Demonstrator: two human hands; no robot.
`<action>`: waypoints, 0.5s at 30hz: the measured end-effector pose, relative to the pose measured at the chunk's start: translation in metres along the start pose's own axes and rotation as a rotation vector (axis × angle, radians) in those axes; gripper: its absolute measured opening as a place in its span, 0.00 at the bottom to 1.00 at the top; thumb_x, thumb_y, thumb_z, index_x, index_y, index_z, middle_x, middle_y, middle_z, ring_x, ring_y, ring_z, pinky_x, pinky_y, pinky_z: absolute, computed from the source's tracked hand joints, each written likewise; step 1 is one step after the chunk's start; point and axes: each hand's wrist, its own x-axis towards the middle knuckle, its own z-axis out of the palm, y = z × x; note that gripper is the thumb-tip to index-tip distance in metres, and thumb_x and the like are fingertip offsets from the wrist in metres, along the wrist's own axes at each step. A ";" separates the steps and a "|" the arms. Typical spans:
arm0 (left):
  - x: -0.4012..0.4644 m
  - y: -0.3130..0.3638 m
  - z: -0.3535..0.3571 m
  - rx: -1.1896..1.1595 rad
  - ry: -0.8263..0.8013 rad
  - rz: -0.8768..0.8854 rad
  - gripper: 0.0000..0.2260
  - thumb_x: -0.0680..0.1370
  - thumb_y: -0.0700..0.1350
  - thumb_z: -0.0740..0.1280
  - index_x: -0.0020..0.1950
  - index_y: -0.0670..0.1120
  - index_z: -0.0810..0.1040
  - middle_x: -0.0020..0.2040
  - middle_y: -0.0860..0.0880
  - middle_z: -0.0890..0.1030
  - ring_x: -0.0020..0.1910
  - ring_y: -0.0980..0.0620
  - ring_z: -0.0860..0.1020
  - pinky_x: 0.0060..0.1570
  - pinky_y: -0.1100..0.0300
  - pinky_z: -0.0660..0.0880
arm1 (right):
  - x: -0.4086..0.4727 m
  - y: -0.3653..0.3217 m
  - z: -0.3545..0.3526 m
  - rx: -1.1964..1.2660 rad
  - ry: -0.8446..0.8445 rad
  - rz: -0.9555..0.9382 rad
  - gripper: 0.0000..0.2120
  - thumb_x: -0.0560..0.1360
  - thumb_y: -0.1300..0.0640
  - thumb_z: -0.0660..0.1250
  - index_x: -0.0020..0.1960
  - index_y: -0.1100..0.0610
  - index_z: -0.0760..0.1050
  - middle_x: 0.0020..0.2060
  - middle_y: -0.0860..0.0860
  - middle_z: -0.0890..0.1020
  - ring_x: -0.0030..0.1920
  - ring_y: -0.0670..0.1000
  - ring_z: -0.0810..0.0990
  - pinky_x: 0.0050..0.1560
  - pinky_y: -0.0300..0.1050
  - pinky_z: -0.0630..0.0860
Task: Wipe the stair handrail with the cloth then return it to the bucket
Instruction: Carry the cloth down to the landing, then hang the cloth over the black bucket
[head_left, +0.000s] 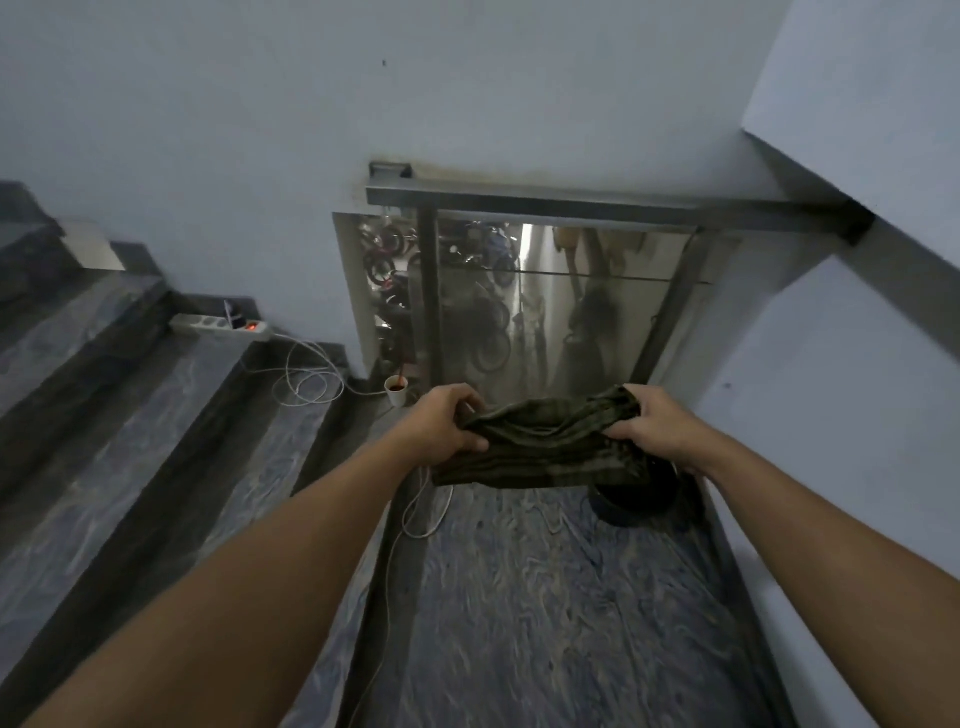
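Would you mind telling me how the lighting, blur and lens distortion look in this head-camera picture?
Head view: dim, bluish light; the brightest patch is glare on the glass panel under the handrail. The floor texture smears with motion blur, while the cloth stays fairly readable. Wide-angle distortion stretches the forearms and tilts the walls; the bucket sits in deep shadow.

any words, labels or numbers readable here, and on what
None can be read.
Power strip: a red light glows, but any marking is too small to read.
Paper cup: plain white, no print visible.
Cloth, held by the left hand and right hand: striped, no label showing.
Bucket: dark, mostly hidden, no text seen.
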 end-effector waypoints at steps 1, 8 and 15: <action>0.012 0.004 -0.001 0.000 -0.026 0.010 0.17 0.70 0.38 0.74 0.57 0.45 0.76 0.46 0.54 0.74 0.46 0.55 0.73 0.50 0.60 0.71 | 0.006 0.002 -0.008 0.024 0.014 0.025 0.05 0.71 0.66 0.71 0.46 0.60 0.79 0.42 0.56 0.84 0.44 0.54 0.82 0.44 0.42 0.78; 0.130 0.011 0.010 0.066 -0.045 0.047 0.08 0.72 0.38 0.71 0.50 0.46 0.79 0.48 0.49 0.79 0.50 0.50 0.77 0.48 0.59 0.73 | 0.073 0.045 -0.059 0.046 0.083 0.193 0.08 0.70 0.55 0.75 0.33 0.55 0.81 0.32 0.53 0.81 0.39 0.54 0.80 0.44 0.50 0.76; 0.274 0.013 0.047 0.123 -0.052 0.032 0.09 0.69 0.39 0.74 0.49 0.42 0.82 0.47 0.47 0.81 0.49 0.49 0.79 0.51 0.57 0.75 | 0.176 0.107 -0.098 -0.169 0.154 0.201 0.09 0.70 0.56 0.75 0.32 0.49 0.80 0.22 0.42 0.78 0.32 0.45 0.77 0.35 0.40 0.70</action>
